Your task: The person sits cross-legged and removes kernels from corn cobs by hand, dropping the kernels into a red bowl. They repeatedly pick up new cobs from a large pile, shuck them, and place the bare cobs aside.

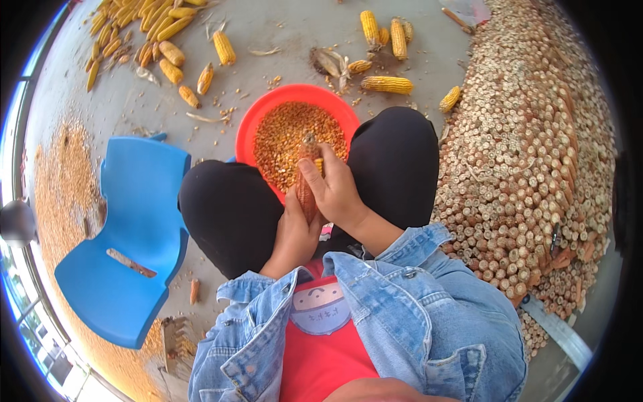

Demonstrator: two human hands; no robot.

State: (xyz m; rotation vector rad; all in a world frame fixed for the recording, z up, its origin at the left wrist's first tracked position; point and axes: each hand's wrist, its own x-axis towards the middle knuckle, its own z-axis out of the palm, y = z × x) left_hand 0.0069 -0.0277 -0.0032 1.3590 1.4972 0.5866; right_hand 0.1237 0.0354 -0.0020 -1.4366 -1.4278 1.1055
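An upright corn cob (306,196), mostly stripped, with some yellow kernels still on its right side, is held over a red plastic basin (247,131). My left hand (294,236) is wrapped round the cob's lower end. My right hand (334,186) grips the upper part, its thumb lying across the cob and its fingers on the far side. Loose corn kernels (289,125) fill much of the basin, which stands between my knees.
A blue plastic chair (143,201) stands at the left, with spread kernels (65,186) beyond it. Unshelled corn ears (161,20) lie at the upper left, several more (387,84) ahead. Stacked bare cobs (512,166) fill the right side. A toothed wooden piece (173,344) is at the lower left.
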